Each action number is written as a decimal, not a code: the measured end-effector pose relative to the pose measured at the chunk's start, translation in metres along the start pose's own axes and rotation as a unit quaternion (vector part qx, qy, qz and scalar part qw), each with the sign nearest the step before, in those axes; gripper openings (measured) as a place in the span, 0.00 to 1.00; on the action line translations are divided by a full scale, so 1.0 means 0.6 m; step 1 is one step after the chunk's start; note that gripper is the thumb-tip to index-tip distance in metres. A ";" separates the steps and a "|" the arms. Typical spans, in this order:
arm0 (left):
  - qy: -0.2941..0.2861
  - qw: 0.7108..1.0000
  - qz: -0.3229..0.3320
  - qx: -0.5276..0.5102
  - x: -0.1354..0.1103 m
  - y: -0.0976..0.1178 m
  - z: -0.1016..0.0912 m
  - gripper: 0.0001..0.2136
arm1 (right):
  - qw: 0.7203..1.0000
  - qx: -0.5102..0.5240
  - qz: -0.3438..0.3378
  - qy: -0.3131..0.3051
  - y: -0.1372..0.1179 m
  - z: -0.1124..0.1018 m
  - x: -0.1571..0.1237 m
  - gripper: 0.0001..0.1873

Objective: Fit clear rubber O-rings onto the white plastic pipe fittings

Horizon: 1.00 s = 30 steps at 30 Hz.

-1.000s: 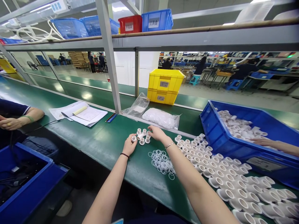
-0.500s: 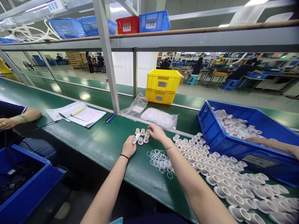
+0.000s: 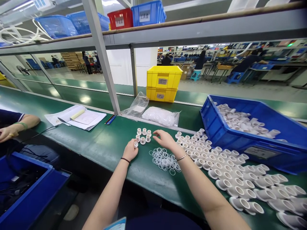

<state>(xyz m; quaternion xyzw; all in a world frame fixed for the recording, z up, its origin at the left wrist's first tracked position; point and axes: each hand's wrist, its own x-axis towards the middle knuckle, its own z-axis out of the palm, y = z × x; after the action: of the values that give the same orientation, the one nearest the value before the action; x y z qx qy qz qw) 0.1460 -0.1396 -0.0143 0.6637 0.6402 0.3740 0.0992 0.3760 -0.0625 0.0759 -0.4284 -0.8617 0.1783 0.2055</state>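
Observation:
My left hand (image 3: 131,150) is closed around a white flanged plastic sleeve (image 3: 136,144), its open end facing up between the fingers. Just beyond it, several similar sleeves (image 3: 143,140) stand upright on their flanges in a small cluster. To the right of this cluster, my right hand (image 3: 163,139) hovers with fingers apart and nothing visible in them. Below that hand lies a loose heap of thin, translucent white rings (image 3: 164,159) on the green tabletop (image 3: 105,145).
Rows of white sleeves (image 3: 222,174) cover the right side. Behind them stands a blue bin (image 3: 240,140) of loose sleeves. Plastic bags (image 3: 160,116), yellow crates (image 3: 163,83), papers (image 3: 83,118) and pens (image 3: 110,119) lie further back. At left is a co-worker's arm (image 3: 28,121).
My right hand has drawn back slightly from the sleeve cluster. A sleeve that lay tilted among the upright ones no longer shows there. Another person's hand has left the blue bin. The view has shifted.

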 end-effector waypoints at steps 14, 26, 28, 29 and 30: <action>0.040 0.994 -0.100 -0.024 -0.096 0.039 -0.009 0.14 | 0.992 -0.042 -0.012 0.117 0.034 0.068 -0.331 0.20; -0.136 0.979 0.095 -0.122 -0.191 0.193 0.071 0.16 | 0.988 -0.045 0.101 0.107 0.076 0.070 -0.311 0.24; -0.163 0.972 0.147 -0.082 -0.192 0.199 0.079 0.16 | 0.988 -0.053 0.099 0.106 0.079 0.070 -0.308 0.23; -0.170 0.970 0.165 -0.060 -0.193 0.200 0.081 0.17 | 0.988 -0.056 0.095 0.107 0.081 0.071 -0.307 0.22; -0.173 0.968 0.177 -0.042 -0.194 0.201 0.083 0.17 | 0.988 -0.059 0.090 0.108 0.082 0.073 -0.307 0.21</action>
<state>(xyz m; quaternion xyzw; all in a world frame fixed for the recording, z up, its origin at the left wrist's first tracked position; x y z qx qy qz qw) 0.2819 -0.2491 -0.0185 0.8163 0.4696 0.2911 0.1685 0.4875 -0.1899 -0.0220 -0.5322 -0.8014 0.0982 0.2546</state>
